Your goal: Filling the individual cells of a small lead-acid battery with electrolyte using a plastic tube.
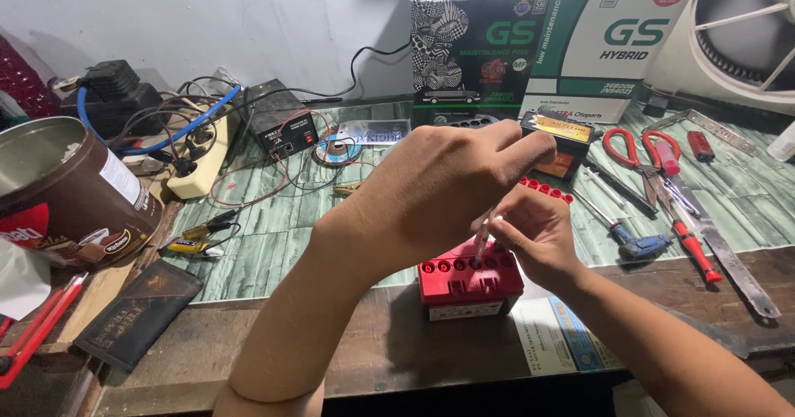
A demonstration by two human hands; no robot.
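Red battery [468,283] with an open row of filler holes, at the workbench [373,342] front edge; right hand [538,239] pinching a thin pale tube [484,235] into one hole, left hand [439,185] curled over its top end, red-handled scissors [642,156] and screwdrivers [654,226] beside.

One head-worn view looks steeply down, close over the workbench [364,342].
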